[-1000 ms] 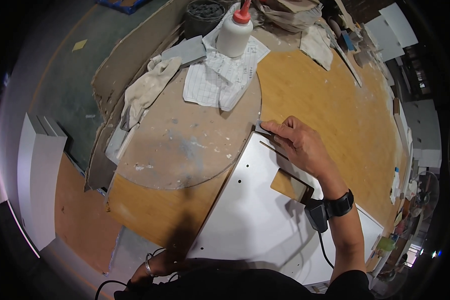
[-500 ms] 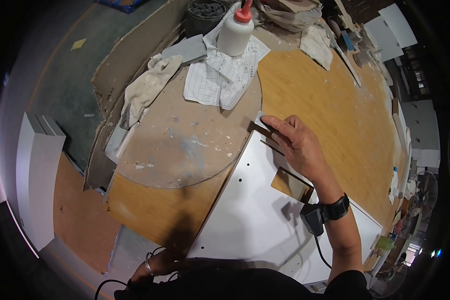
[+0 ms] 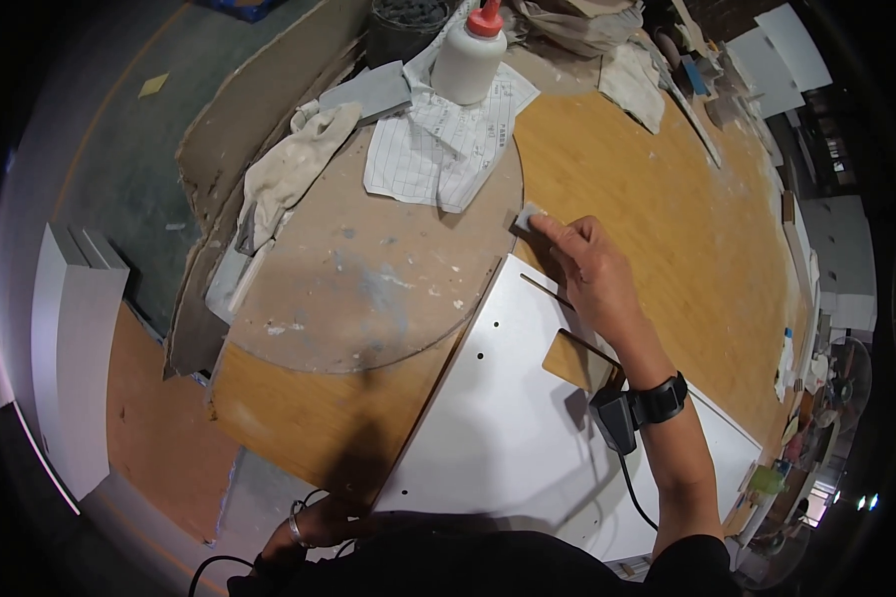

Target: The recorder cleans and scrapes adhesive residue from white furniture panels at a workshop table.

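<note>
A white panel with small drilled holes, a narrow slot and a rectangular cutout lies tilted on the wooden table. Just beyond its far corner, my right hand pinches a small grey pad between thumb and fingers. The pad looks like a sanding block, but its kind is not certain. A black strap with a box and cable circles my right wrist. At the panel's near left corner is my left hand, dark in shadow; its fingers are mostly hidden.
A round, paint-stained board lies left of the panel. Behind it are printed papers, a white squeeze bottle with red cap, a dark bucket, a cloth glove and a grey block. Torn cardboard borders the left.
My right hand, with the grey pad, has moved slightly away from me and to the right, off the panel's corner. My left hand stays in place.
</note>
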Demonstrator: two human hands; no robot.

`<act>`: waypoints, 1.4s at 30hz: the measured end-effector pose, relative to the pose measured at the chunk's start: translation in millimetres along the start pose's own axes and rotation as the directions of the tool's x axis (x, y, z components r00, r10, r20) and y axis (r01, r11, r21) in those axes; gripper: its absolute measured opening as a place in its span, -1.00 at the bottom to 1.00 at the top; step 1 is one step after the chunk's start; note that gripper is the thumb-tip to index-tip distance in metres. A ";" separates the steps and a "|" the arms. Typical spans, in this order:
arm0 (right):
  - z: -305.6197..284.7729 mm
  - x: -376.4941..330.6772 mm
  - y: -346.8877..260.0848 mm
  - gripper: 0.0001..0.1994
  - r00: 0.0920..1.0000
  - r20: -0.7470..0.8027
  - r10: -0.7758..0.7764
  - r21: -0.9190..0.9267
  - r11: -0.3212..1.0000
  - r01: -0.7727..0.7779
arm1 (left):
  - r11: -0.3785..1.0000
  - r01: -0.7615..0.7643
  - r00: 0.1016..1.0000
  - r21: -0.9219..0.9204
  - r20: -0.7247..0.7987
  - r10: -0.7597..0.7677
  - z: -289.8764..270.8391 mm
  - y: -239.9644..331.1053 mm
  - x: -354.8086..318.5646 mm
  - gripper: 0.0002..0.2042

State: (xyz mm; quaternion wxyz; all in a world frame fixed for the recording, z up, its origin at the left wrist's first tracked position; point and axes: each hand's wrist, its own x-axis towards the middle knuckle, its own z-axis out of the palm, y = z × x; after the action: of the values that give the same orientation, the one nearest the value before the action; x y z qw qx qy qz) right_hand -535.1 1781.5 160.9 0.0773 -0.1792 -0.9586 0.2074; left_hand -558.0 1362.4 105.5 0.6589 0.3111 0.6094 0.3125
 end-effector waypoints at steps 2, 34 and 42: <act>-5.7 2.8 0.5 -0.57 0.996 0.036 0.086 0.068 0.994 -0.088 | 0.999 -0.033 0.999 0.010 -0.016 0.033 -0.9 0.2 1.2 -0.66; -14.2 -1.8 -3.7 -0.64 0.967 0.254 0.014 0.301 0.949 -0.092 | 0.982 0.042 0.997 -0.183 -0.055 -0.053 4.3 -0.9 -0.7 -0.67; -2.0 -1.0 1.8 -0.65 0.983 0.181 0.008 0.292 0.954 -0.062 | 0.991 0.059 0.998 -0.124 -0.027 -0.063 1.7 -0.6 -0.9 -0.68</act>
State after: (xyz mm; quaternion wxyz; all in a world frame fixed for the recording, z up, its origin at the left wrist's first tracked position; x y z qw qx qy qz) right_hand -533.1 1783.4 161.8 0.0137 -0.1634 -0.9164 0.3652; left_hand -556.3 1361.3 105.7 0.6767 0.2462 0.6083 0.3338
